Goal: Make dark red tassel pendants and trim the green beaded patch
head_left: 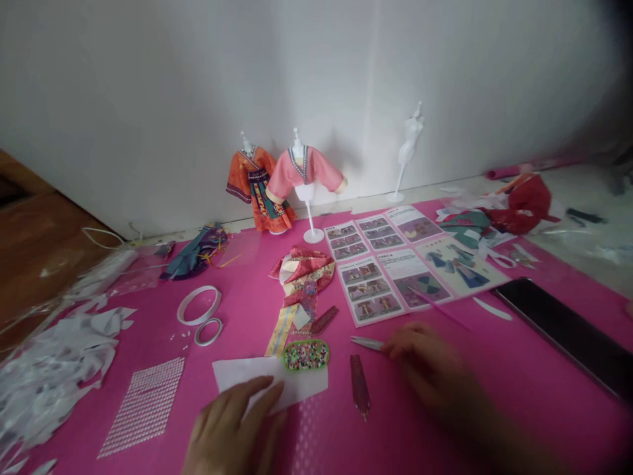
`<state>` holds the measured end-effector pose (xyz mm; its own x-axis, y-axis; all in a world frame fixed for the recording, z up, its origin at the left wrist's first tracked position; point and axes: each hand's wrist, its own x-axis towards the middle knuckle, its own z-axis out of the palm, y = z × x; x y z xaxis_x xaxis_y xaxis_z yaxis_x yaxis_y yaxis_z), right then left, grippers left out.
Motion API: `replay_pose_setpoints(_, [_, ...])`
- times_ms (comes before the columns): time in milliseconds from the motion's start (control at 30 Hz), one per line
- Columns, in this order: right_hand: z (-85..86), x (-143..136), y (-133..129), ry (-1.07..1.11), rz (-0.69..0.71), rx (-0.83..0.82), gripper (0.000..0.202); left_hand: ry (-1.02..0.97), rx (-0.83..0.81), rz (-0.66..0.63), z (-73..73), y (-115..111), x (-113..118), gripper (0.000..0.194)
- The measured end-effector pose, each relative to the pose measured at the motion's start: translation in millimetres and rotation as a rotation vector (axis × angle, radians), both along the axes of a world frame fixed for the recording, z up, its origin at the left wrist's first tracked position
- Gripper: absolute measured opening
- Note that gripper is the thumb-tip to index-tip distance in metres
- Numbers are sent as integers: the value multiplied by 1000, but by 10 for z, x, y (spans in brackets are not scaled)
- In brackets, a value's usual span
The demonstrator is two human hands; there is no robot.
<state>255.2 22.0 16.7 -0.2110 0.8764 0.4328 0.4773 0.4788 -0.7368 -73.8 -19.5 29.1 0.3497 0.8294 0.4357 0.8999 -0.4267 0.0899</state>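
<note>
The right hand (435, 369) was pinching the tweezers (366, 343), whose tips pointed to nine o'clock, with a dark red strip (361, 386) lying just beside them at six o'clock. The left hand (232, 429) lay loose over the white paper (236, 375), apparently gripping nothing, though blur clouded its fingers, and the green bead tray (306, 355) sat on the paper's far edge, between one and two o'clock from that hand. At twelve o'clock from the tray stood a mannequin (307, 193) in a pink jacket (321, 171)
</note>
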Motion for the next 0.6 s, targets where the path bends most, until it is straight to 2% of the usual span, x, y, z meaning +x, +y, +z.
replay_pose_setpoints(167, [-16, 10, -10, -26, 4, 24, 24, -9, -144, -34, 219, 349, -110, 29])
replay_pose_setpoints(367, [-56, 10, -1, -62, -36, 63, 18, -5, -395, -161, 432, 578, 118, 49])
replay_pose_setpoints(467, [-64, 9, 7, -81, -43, 62, 17, -1, -446, -190, 450, 603, 199, 46])
replay_pose_setpoints(600, [-43, 1, 17, -84, -40, 62, 16, -3, -413, -227, 370, 630, 218, 41])
